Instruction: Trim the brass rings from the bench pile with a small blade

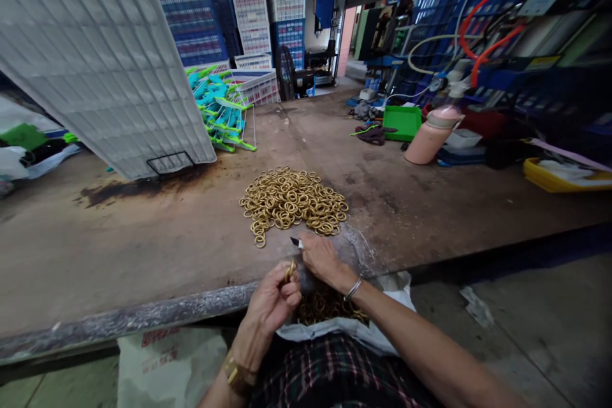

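Between the thumb and fingers of my left hand [275, 299] is a brass-coloured ring [289, 271], held just above the table's front edge. My right hand [321, 259] is closed around a small knife [295, 241], whose dark blade points left past the fingers. The rest of the knife is hidden in that hand. Just beyond both hands, a heap of similar rings [292, 199] lies on the brown table [201, 236]. Below my hands, a white sack [335, 327] on my lap holds more rings [320, 307].
A white slatted panel [105, 64] stands at the left, beside turquoise and green plastic pieces [222, 111]. Toward the right are a pink bottle [433, 137], a green tray [401, 123] and a yellow tray [564, 178]. A fan [287, 73] and stacked crates [194, 25] stand behind the table.
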`<state>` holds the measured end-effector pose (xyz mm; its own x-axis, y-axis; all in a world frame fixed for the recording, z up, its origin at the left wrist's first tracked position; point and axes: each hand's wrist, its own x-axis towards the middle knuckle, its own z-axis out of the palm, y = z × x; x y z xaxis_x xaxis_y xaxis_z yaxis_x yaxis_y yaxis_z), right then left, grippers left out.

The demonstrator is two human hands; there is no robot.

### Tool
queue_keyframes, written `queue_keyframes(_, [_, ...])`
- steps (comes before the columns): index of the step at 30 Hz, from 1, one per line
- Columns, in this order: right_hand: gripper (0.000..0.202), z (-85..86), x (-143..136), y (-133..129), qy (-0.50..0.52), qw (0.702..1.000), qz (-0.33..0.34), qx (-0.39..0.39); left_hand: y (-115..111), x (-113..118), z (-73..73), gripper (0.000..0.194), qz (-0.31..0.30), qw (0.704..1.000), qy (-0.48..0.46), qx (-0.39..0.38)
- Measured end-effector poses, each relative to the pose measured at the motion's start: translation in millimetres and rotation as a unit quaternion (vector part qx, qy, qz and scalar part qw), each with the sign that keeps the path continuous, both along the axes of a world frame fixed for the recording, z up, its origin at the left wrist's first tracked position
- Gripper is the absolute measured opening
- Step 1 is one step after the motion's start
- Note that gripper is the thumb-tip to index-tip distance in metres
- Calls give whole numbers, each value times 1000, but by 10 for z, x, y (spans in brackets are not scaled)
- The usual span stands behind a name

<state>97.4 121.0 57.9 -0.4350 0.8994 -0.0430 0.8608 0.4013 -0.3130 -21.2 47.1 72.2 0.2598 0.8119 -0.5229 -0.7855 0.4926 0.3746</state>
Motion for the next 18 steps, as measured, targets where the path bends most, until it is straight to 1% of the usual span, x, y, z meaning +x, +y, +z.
queue_keyframes(2, [22, -26, -91, 77, 17, 999, 34, 14, -86, -65, 6, 14, 8, 1000, -1, 28])
queue_keyframes(4, [19, -52, -231, 115, 38, 997, 61, 24, -148, -149, -3, 15, 23, 999, 6, 35])
queue_keyframes(5, [18, -60, -316, 122, 49, 996, 63, 29, -169, -194, -12, 16, 31, 999, 10, 34])
queue_keyframes(8, [18, -67, -576, 122, 67, 996, 40, 39, -196, -326, -40, 16, 61, 998, 11, 29])
queue_keyframes(11, [21, -60, -757, 131, 47, 998, 23, 39, -189, -420, -46, 4, 99, 995, 4, 14])
queue_keyframes(12, [21, -60, -789, 138, 39, 998, 25, 38, -182, -440, -42, 3, 110, 994, 3, 8])
queue_keyframes(14, [19, -68, -811, 150, 30, 998, 31, 40, -166, -466, -28, 15, 128, 992, 6, -3])
queue_keyframes(16, [18, -86, -789, 160, 32, 998, 31, 46, -148, -478, -14, 22, 145, 989, 14, -15])
queue_keyframes(18, [19, -109, -733, 170, 45, 997, 31, 52, -129, -481, -4, 22, 156, 987, 18, -27])
